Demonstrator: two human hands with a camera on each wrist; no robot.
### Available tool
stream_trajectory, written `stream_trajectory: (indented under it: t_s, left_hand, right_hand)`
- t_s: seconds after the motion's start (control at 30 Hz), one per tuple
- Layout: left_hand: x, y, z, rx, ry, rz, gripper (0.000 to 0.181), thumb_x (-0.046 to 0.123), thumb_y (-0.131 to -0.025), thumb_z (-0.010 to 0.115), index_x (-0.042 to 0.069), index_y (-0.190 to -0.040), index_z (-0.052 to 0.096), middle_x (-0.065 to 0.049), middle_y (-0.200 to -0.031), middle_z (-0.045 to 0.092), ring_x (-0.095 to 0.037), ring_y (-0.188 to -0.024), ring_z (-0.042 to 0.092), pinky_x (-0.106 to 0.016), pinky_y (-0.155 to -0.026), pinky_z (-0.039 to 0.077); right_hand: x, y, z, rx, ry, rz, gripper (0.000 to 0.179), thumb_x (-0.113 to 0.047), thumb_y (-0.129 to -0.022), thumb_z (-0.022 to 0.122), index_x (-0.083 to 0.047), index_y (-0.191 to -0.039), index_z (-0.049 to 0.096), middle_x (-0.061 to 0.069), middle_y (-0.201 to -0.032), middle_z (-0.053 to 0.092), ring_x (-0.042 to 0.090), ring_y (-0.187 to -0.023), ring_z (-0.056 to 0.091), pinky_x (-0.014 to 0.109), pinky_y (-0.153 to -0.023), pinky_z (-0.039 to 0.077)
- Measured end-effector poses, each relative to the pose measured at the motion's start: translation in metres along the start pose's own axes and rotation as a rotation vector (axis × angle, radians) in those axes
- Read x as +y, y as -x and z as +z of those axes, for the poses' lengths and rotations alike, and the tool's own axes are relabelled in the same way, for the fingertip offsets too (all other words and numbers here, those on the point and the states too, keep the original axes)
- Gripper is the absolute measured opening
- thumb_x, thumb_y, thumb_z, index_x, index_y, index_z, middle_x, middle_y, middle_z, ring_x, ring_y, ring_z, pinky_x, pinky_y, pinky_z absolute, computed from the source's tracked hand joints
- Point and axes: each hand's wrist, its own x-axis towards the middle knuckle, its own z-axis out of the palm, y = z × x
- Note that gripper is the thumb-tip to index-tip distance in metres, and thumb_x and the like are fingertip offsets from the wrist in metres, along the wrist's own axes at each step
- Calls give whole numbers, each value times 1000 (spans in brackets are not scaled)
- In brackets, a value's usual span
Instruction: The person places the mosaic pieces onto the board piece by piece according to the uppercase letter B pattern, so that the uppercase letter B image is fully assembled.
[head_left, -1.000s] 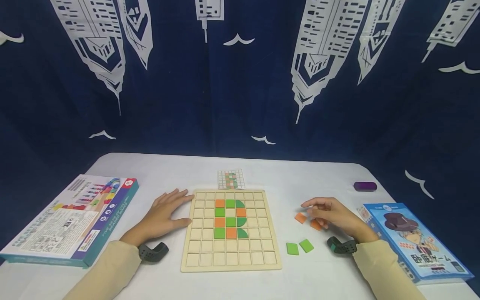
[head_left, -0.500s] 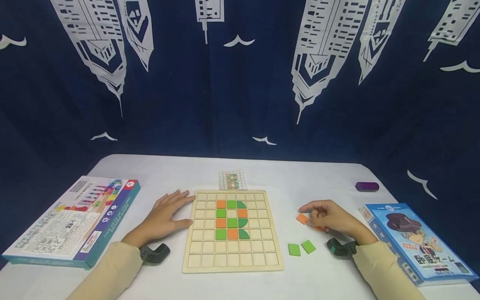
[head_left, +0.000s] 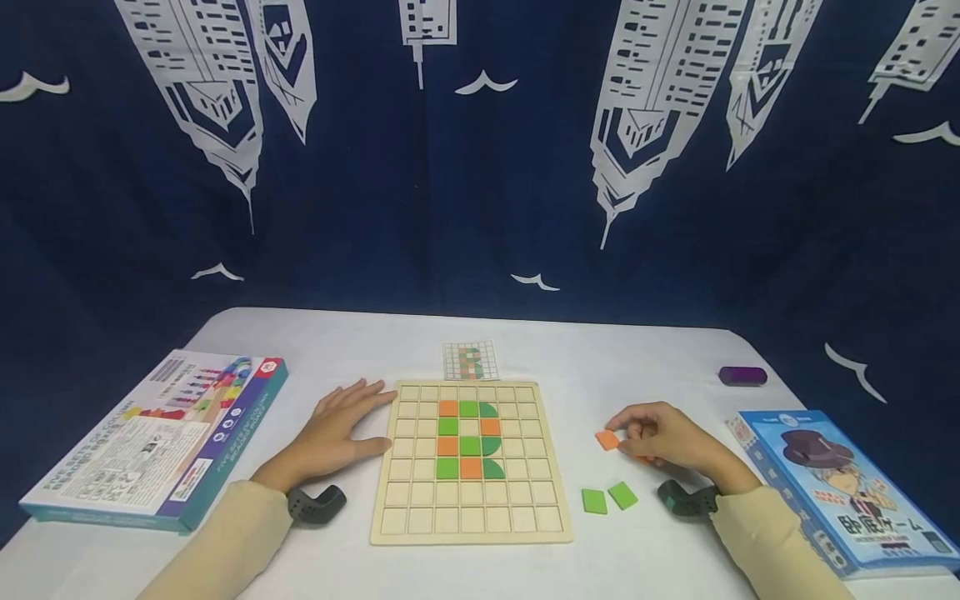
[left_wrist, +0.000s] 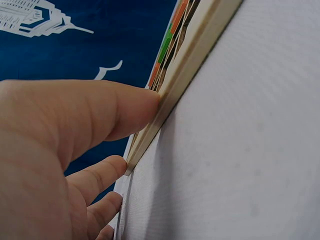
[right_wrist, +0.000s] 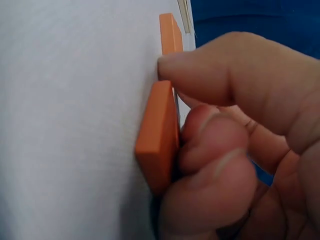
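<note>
A wooden grid board (head_left: 471, 518) lies at the centre in the head view, with orange, green and dark-green pieces set in several squares. My left hand (head_left: 330, 433) touches its left edge with thumb and fingertips, fingers spread; the left wrist view shows the thumb (left_wrist: 135, 107) against the board's side. At right, my right hand (head_left: 663, 435) has thumb and index finger on opposite sides of a square orange tile (head_left: 607, 440), pinching it at the table. A second orange tile (right_wrist: 157, 135) sits under the curled fingers, mostly hidden in the head view.
Two green tiles (head_left: 594, 501) lie right of the board. A small pattern card (head_left: 470, 361) is behind it. Boxes stand at both sides: a puzzle box (head_left: 135, 442) left, a blue game box (head_left: 847, 492) right. A purple cylinder-like object (head_left: 742, 377) lies at back right.
My right thumb and index finger have closed about the nearer-to-board orange tile; the index finger was stretched over it before. The left hand stays at the board's edge. The head view has shifted slightly.
</note>
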Motion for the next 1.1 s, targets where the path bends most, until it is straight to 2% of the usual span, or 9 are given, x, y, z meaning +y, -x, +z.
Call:
stream_trajectory:
  t_s: [0.33, 0.57, 0.93, 1.1]
  left_hand:
    - [4, -1, -2, 6, 6, 6, 72, 39, -93, 76, 11, -157, 57, -20, -168, 44, -48, -160, 28, -70, -128, 12]
    - [3, 0, -1, 11, 8, 4, 72, 39, -93, 75, 10, -157, 58, -21, -168, 44, -48, -160, 28, -70, -129, 12]
    - [3, 1, -1, 6, 0, 1, 72, 38, -93, 76, 11, -157, 58, -20, -168, 44, -48, -160, 28, -69, -129, 13]
    - [3, -2, -1, 4, -3, 6, 72, 39, -93, 76, 11, -157, 57, -21, -168, 44, -48, -160, 28, -70, -129, 13]
  right_hand:
    - [0, -1, 0, 21, 15, -13, 25, -2, -90, 83, 5, -112, 74, 1, -75, 56, 8, -54, 48, 21, -48, 43]
    - [-8, 0, 1, 34, 20, -7, 22, -1, -93, 78, 4, -114, 72, 3, -78, 68, 11, -55, 51, 23, -48, 43]
    - [-34, 1, 14, 0, -141, 57, 29, -5, -95, 76, 6, -120, 66, 11, -88, 79, 10, -55, 53, 21, -48, 40]
    - [-48, -2, 21, -13, -167, 53, 29, -5, -94, 76, 5, -119, 65, 12, -91, 80, 8, -54, 51, 19, -48, 38]
